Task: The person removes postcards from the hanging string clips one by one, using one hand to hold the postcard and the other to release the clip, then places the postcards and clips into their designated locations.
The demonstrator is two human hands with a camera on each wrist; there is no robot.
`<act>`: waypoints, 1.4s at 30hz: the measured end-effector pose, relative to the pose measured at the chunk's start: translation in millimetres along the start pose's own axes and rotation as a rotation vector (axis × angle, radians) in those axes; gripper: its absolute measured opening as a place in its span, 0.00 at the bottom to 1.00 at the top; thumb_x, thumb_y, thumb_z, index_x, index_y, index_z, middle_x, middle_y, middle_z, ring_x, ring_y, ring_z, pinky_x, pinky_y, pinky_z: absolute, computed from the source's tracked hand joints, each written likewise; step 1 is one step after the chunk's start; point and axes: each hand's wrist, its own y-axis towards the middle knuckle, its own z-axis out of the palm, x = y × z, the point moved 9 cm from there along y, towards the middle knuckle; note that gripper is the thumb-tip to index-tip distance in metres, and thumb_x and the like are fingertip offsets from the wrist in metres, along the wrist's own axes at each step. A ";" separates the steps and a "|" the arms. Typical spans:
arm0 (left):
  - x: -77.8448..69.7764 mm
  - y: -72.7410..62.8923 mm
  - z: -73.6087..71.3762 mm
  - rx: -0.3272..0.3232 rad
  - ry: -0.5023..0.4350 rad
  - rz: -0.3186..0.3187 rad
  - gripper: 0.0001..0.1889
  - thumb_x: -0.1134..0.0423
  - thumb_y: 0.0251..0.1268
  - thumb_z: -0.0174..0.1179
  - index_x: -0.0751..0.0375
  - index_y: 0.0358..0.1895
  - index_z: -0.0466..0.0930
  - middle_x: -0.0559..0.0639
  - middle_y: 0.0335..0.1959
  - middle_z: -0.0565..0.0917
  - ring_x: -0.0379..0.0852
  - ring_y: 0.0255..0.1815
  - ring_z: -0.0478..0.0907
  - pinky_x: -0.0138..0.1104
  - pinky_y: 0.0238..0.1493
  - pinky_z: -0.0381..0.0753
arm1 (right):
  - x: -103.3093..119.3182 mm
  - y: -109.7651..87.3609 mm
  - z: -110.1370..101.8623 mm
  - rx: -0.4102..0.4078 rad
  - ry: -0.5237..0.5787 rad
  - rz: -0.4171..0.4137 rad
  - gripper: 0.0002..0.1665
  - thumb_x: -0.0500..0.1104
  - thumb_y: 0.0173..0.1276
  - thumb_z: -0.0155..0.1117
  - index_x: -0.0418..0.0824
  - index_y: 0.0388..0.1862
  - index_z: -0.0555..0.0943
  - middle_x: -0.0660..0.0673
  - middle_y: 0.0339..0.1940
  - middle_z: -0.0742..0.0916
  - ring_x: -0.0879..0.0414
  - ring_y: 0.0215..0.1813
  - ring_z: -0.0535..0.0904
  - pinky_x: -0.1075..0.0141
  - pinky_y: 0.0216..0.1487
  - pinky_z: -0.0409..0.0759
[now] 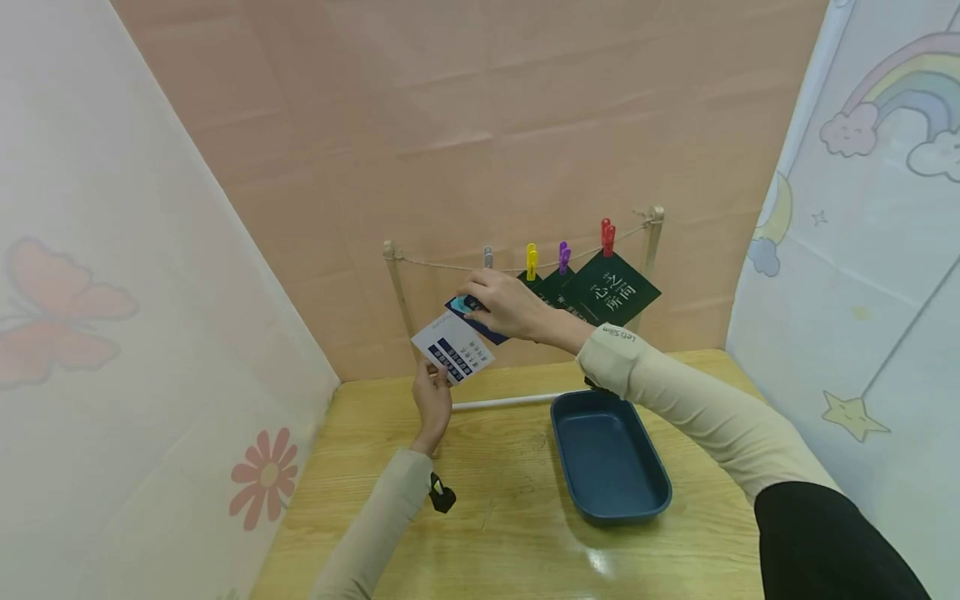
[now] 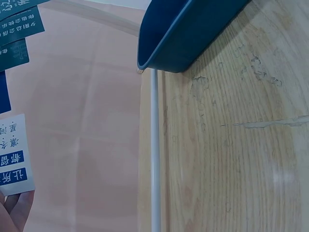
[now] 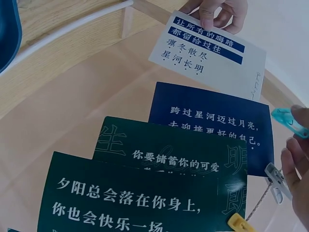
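Wood-grain tabletop (image 1: 495, 475), peach backdrop (image 1: 450, 125), blue tray (image 1: 611, 454) on the tabletop. Left hand (image 1: 432, 404): pinching a white card (image 1: 453, 346) by its edge, below the string (image 1: 435, 264), beside a navy card (image 3: 207, 108). Right hand (image 1: 513, 304): pinching a turquoise peg (image 3: 288, 119) near the string. Hung alongside: green cards (image 1: 611, 287) under yellow peg (image 1: 532, 262), purple peg (image 1: 564, 257), red peg (image 1: 607, 237).

Looks like you're in a makeshift tabletop booth; home or studio, can't tell
Your wood-grain table (image 1: 502, 500) is boxed in by a creased peach backdrop (image 1: 480, 125) and pale panels (image 1: 142, 167) on both sides, printed with cutesy nursery-type stuff: a butterfly (image 1: 67, 296), a red flower (image 1: 268, 475), a rainbow (image 1: 900, 79), a star (image 1: 855, 417).
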 end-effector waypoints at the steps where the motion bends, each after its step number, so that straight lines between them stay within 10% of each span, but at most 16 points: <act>1: 0.1 -0.8 -0.2 0.000 0.004 0.003 0.04 0.75 0.73 0.53 0.72 0.46 0.73 0.64 0.38 0.79 0.61 0.36 0.85 0.44 0.36 0.88 | -0.4 -1.0 1.0 0.010 -0.001 -0.002 0.19 0.35 0.59 0.76 0.31 0.49 0.83 0.39 0.48 0.84 0.46 0.51 0.81 0.56 0.56 0.80; 42: 25.0 -15.3 -1.4 0.068 0.033 -0.089 0.05 0.77 0.73 0.52 0.72 0.48 0.73 0.64 0.39 0.80 0.59 0.38 0.83 0.46 0.36 0.86 | -25.1 -51.8 26.6 0.137 0.043 0.087 0.17 0.35 0.61 0.73 0.34 0.49 0.84 0.42 0.41 0.81 0.55 0.35 0.73 0.64 0.33 0.75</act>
